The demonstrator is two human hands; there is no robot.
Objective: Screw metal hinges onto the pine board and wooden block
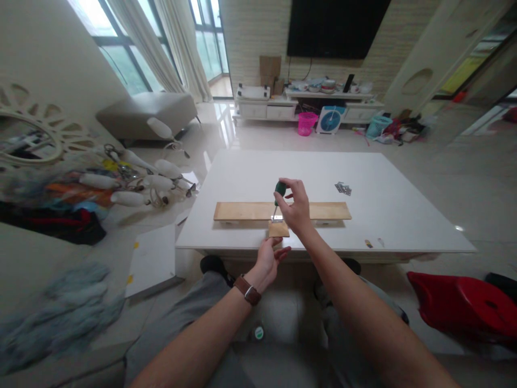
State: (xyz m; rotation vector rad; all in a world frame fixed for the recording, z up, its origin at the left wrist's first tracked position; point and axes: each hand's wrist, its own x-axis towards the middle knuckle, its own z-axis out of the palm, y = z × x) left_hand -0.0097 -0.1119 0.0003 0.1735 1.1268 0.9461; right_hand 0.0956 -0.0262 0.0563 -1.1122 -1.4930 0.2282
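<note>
My right hand grips the green handle of a screwdriver, its shaft pointing down at a small metal hinge. The hinge lies where a long wooden board meets a small wooden piece. That small piece juts from the board's near side toward me. My left hand, with a brown watch strap at the wrist, is at the small piece's near edge, fingers curled against its underside. Its fingertips are partly hidden below the wood.
The white table carries a pile of metal hinges at the right and two tiny items near the front edge. A red stool stands at the right, a white panel on the floor at left.
</note>
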